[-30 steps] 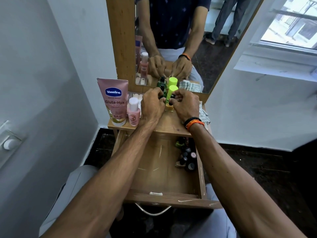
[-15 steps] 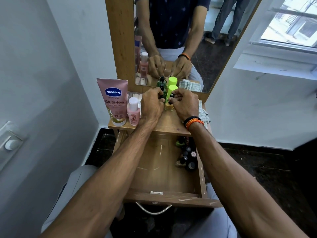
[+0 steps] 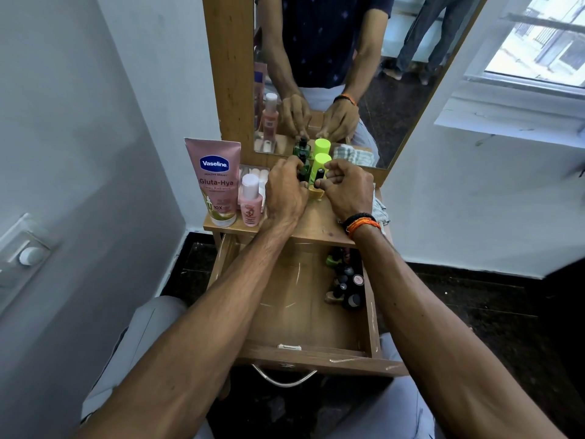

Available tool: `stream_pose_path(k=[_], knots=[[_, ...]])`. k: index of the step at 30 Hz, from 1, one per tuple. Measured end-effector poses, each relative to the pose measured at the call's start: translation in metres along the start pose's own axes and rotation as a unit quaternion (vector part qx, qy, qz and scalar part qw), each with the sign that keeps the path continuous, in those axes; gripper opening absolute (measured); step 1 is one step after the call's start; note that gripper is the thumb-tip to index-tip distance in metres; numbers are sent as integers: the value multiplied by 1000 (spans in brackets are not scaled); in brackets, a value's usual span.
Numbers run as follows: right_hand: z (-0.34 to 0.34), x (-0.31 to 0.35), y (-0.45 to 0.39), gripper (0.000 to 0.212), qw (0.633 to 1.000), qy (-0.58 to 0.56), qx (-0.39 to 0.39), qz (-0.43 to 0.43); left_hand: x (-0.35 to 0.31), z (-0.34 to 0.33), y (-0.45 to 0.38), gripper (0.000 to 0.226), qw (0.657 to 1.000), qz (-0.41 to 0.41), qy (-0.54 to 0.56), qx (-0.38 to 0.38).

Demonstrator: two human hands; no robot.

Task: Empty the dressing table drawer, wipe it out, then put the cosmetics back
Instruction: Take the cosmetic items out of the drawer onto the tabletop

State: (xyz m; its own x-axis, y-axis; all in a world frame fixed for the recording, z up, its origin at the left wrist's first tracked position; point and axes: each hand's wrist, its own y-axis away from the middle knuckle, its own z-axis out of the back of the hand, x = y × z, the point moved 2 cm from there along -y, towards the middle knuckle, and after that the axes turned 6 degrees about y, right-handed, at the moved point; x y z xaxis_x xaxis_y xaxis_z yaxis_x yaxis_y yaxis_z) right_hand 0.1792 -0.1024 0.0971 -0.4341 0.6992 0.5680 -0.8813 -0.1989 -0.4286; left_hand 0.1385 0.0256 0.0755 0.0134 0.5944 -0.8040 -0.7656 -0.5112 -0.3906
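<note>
Head view, landmark: the open wooden drawer (image 3: 294, 315), pulled out below the wooden bench (image 3: 316, 228).
Left hand (image 3: 285, 194): on the bench beyond the drawer, fingers curled around the dark green bottle with a black cap (image 3: 304, 167).
Right hand (image 3: 348, 191): beside it, fingers pinching a small amber bottle with a black cap (image 3: 317, 186), which stands in front of the tall bottle with a lime-green cap (image 3: 321, 163).
Change: almost none over the last second; both hands have stayed on these 2 bottles, nudging them slightly.
Meaning: I judge the hands are settling the bottles upright on the bench, so emptying is only part done.
Cosmetics left: a cluster of small dark-capped bottles (image 3: 346, 282) sits along the drawer's right wall.
Already out: the pink Vaseline tube (image 3: 215, 185) and small pink bottle (image 3: 250, 201), beyond the drawer's left corner.
Cloth: a checked cloth (image 3: 380, 210) lies at the bench's right edge, likely for wiping.
</note>
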Motion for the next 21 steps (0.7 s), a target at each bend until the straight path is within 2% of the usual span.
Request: stream_pose_path(k=[5, 9, 16, 21], knots=[[19, -3, 9, 21, 1000, -2, -21, 8, -22, 10, 18, 24, 999, -33, 35, -2], [38, -12, 34, 13, 1000, 12, -22, 7, -30, 13, 51, 20, 991, -38, 75, 104], [58, -42, 100, 8, 994, 52, 89, -32, -3, 0, 115, 18, 951, 26, 57, 301], [56, -59, 142, 10, 980, 112, 157, -51, 8, -12, 143, 23, 942, 45, 28, 332]])
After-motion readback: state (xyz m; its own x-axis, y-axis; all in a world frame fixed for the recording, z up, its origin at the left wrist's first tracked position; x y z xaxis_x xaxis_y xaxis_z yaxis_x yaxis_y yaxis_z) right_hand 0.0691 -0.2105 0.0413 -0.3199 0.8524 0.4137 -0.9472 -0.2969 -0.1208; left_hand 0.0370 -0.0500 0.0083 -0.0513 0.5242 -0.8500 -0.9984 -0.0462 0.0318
